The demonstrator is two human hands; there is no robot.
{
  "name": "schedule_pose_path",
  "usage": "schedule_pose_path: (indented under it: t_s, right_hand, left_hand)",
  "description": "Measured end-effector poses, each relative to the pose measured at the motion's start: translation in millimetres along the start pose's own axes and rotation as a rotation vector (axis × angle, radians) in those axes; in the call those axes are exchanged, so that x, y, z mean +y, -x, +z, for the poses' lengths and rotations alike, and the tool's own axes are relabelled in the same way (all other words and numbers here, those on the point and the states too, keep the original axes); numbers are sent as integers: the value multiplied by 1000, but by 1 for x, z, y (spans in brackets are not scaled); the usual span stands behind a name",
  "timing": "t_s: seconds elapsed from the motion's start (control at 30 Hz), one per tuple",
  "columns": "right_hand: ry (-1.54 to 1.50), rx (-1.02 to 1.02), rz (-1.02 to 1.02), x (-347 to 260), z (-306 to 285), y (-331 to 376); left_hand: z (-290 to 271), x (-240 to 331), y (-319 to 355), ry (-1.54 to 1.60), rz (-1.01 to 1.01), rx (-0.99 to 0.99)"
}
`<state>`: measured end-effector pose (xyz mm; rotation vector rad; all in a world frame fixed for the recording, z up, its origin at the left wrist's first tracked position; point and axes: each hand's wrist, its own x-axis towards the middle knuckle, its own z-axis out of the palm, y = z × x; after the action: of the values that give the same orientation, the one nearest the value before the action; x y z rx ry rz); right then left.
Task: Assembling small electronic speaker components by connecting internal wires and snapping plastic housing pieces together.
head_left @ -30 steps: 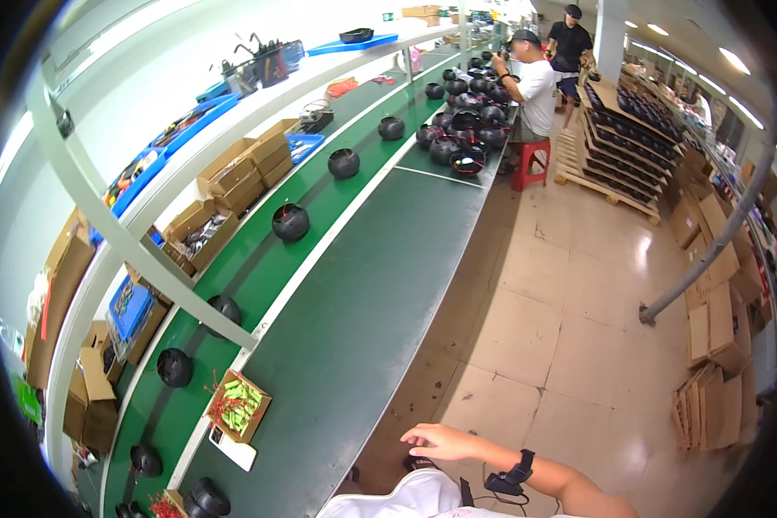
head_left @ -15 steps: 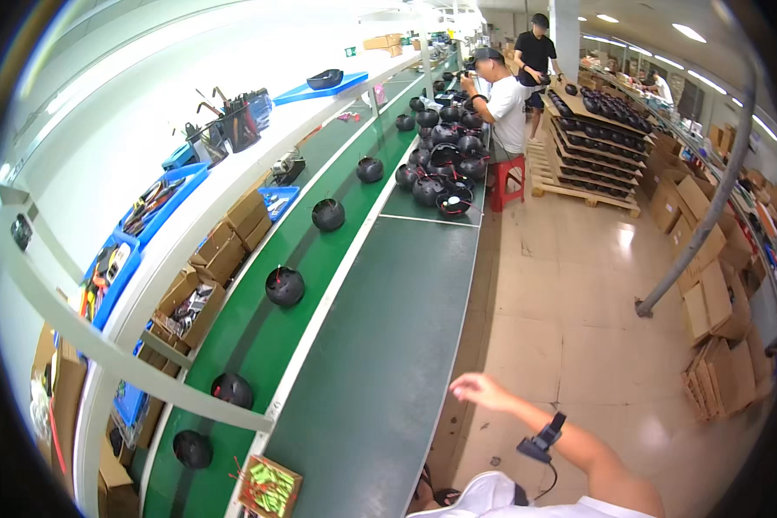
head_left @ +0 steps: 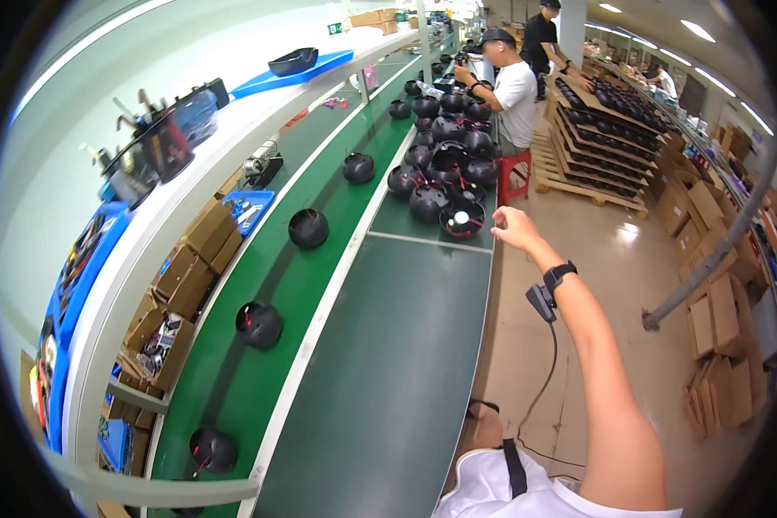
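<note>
My right hand (head_left: 516, 228) reaches forward over the right edge of the dark green work surface (head_left: 380, 363). Its fingers are loosely bent and apart, with nothing visible in them. Nearest to it is a black, helmet-like shell (head_left: 449, 228) lying open side up, with a white round piece (head_left: 462, 217) and red wires inside. A small gap seems to separate hand and shell. Behind lies a cluster of similar black shells (head_left: 429, 205), several with red wires. At the table's lower edge shows bare skin with a dark band; my left hand itself cannot be made out.
On the left, a green conveyor belt (head_left: 224, 367) carries spaced black shells (head_left: 259, 325). Beyond it are a white shelf (head_left: 190, 186), blue trays and cardboard boxes. A seated person (head_left: 515, 95) works ahead; another stands by stacked boards of shells (head_left: 609, 142). A slanted pole (head_left: 716, 250) rises right.
My right arm has stretched forward, bringing the hand close to the shell cluster. The view has shifted forward, and the box of green pieces is out of sight. Belt shells appear lower in view.
</note>
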<state>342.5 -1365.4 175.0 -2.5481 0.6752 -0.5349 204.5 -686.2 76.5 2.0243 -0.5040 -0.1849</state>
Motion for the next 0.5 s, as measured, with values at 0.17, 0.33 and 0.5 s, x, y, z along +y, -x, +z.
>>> schedule_pose_path:
  t_s: [0.17,0.33,0.5]
  right_hand:
    - [368,-166,-78,54,51,-120]
    - [463,-265,-133,88,113,-160]
    - [311,-209,-215,105,122,-160]
  left_hand:
    - [89,44,-65,29,-183,44]
    - [138,87,-90,38,-387,66]
    - [164,120,-100,51,-554,72]
